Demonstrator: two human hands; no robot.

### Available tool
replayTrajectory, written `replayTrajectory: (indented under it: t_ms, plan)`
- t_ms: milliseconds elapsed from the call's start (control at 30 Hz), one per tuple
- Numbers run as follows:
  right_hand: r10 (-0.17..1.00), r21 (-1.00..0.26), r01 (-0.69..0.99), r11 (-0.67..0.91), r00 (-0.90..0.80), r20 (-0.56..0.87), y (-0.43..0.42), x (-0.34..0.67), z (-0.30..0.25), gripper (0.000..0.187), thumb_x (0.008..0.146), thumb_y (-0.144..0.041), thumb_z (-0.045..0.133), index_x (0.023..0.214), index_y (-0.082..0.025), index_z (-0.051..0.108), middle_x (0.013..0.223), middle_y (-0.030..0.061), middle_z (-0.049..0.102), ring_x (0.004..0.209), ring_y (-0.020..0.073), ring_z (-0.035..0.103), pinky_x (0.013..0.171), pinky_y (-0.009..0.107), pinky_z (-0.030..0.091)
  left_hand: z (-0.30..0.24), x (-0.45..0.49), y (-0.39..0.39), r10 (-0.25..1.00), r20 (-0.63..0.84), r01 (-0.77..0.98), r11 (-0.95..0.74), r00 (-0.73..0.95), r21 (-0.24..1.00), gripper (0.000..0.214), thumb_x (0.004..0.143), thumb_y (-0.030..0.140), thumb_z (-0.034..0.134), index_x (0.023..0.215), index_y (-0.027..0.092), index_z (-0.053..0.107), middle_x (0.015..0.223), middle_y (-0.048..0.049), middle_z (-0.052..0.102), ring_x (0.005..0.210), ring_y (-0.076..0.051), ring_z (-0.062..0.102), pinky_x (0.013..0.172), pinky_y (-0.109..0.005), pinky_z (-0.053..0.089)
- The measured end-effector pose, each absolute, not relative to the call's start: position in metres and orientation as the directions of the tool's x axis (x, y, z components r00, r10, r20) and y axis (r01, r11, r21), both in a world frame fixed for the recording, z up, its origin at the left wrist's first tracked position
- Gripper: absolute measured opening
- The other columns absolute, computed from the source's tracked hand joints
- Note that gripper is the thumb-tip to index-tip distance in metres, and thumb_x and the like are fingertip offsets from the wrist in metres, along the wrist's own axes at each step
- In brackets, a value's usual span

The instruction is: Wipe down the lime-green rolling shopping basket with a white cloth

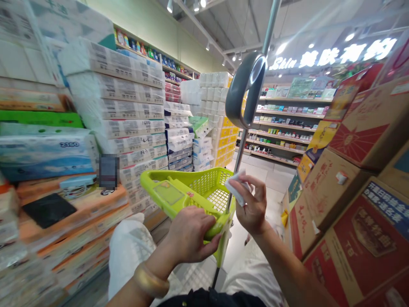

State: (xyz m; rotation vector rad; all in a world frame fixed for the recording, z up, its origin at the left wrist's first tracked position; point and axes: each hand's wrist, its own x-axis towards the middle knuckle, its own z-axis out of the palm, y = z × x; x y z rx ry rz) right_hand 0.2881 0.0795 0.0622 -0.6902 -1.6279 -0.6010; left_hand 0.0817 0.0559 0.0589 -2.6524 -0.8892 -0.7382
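My left hand (191, 234), with a gold-coloured bangle (151, 281) at the wrist, is closed around the near rim of a lime-green shopping basket (169, 181). A metal pole (243, 147) rises beside the basket, slightly tilted, and carries a dark grey loop handle (234, 96) high up. Pinched in my right hand (254, 207) is a folded white wipe (235, 190), pressed against the pole near the basket's right side. The wipe hides part of the pole. Through the holes of the basket, the pale floor shows.
Tall stacks of wrapped tissue packs (134, 102) stand on the left, with orange packs (96, 204) lower down. Cardboard cartons (338, 187) are piled close on the right. Shelves of small goods (284, 121) line the back wall. A pale floor aisle (270, 187) runs between.
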Motion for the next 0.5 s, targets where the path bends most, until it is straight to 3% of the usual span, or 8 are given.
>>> replayTrajectory:
  t_ms: [167, 367, 500]
  plan:
    - [0.161, 0.039, 0.707, 0.706, -0.213, 0.964, 0.074, 0.286, 0.04, 0.057, 0.087, -0.01, 0.056, 0.139, -0.033, 0.054, 0.114, 0.009, 0.051, 0.109, 0.026, 0.056, 0.09, 0.045, 0.056, 0.06, 0.076, 0.059, 0.496, 0.536, 0.61, -0.791, 0.683, -0.045, 0.033, 0.086, 0.047, 0.05, 0.065, 0.022, 0.052, 0.059, -0.0014, 0.056, 0.058, -0.017, 0.05, 0.058, -0.031, 0.031]
    - [0.024, 0.048, 0.736, 0.675, -0.087, 0.996, 0.083, 0.278, 0.112, 0.049, 0.087, -0.011, 0.061, 0.13, -0.034, 0.062, 0.115, 0.0071, 0.055, 0.108, 0.0241, 0.058, 0.091, 0.041, 0.053, 0.063, 0.074, 0.06, 0.474, 0.545, 0.588, -0.808, 0.691, -0.043, 0.033, 0.088, 0.044, 0.047, 0.063, 0.022, 0.049, 0.057, -0.0005, 0.055, 0.055, -0.017, 0.048, 0.056, -0.032, 0.027]
    - [0.039, 0.031, 0.724, 0.689, -0.08, 0.996, 0.081, 0.273, 0.113, 0.047, 0.088, -0.01, 0.058, 0.129, -0.033, 0.062, 0.112, 0.0072, 0.055, 0.107, 0.0233, 0.058, 0.09, 0.04, 0.053, 0.063, 0.073, 0.059, 0.465, 0.553, 0.58, -0.814, 0.691, -0.04, 0.033, 0.088, 0.043, 0.047, 0.063, 0.022, 0.048, 0.057, -0.0004, 0.054, 0.055, -0.016, 0.048, 0.056, -0.032, 0.027]
